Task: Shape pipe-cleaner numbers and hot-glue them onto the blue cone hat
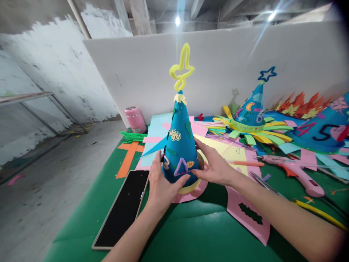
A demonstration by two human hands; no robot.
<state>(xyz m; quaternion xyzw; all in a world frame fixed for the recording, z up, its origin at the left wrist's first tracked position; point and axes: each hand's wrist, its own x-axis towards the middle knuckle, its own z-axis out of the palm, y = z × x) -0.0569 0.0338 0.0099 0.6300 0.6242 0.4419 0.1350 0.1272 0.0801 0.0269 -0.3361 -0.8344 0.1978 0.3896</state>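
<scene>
A blue cone party hat point(181, 145) stands upright in front of me on a round pink and yellow base point(191, 194). It bears a purple triangle, a flower sticker and small green shapes, and a yellow pipe-cleaner figure point(181, 67) rises from its tip. On its lower left side rests my left hand point(162, 182), fingers curved round it and thumb across the front. My right hand point(215, 163) grips the lower right side, with the thumb near the triangle. The fingertips behind the cone are hidden.
A phone point(122, 209) lies left on the green table point(207, 233). Behind are a pink jar point(135, 119) and green pipe cleaners point(133, 137). To the right are a pink glue gun point(297, 171), scissors point(264, 182), cut pink paper point(249, 214) and another blue cone hat point(251, 109).
</scene>
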